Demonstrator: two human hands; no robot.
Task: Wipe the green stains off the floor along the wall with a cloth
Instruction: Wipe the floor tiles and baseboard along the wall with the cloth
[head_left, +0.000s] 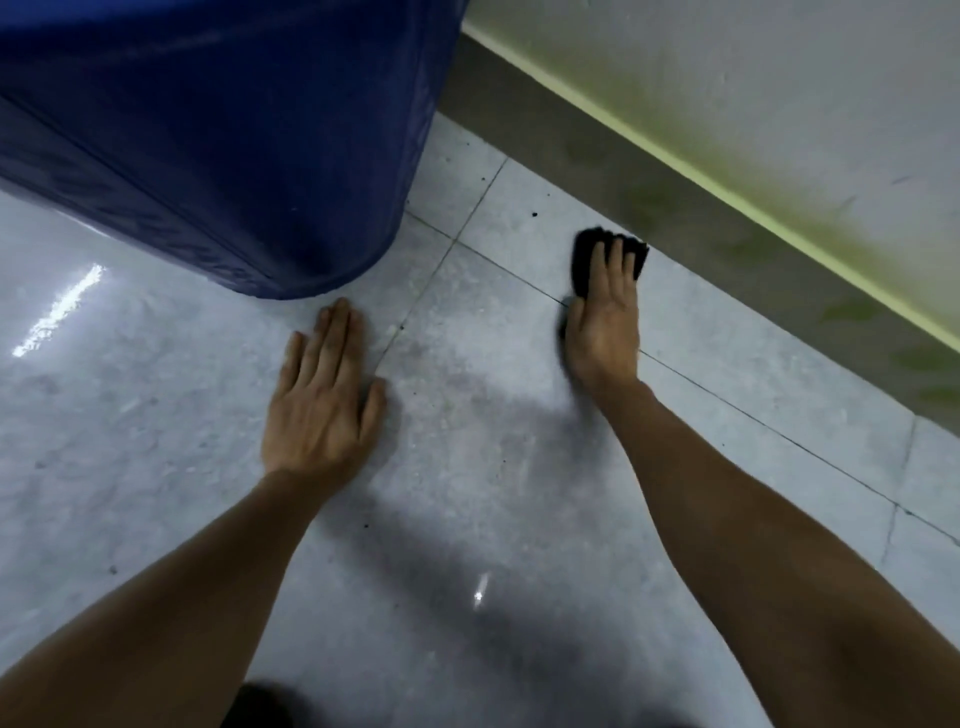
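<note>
Here, I am looking down at my two bare arms reaching out over a pale grey tiled floor (467, 415). My right hand (605, 322) lies flat on a dark cloth (589, 249), fingers straight and close together, pressing it against the floor. The cloth is black and bunched, showing beyond my fingertips and along the left edge of my hand. It sits on the far right part of the floor, just beside the dark grey skirting strip (675, 208) at the foot of the wall (779, 104).

My left hand (322, 400) rests palm down on the bare floor, fingers straight and slightly spread, thumb out to the right. It holds nothing. It is well apart from the cloth, to the left of a thin tile joint that runs between my hands.

Just beyond my left fingertips stands a large blue drum (208, 130), filling the far left of the view, its curved base on the floor.

The wall runs diagonally from the far middle to the near right. Green stains (779, 218) smear its lower edge in a yellow-green band, with fainter green patches on the skirting. A few small dark specks dot the floor near the drum. I cannot tell whether any green remains on the floor under the cloth.
</note>
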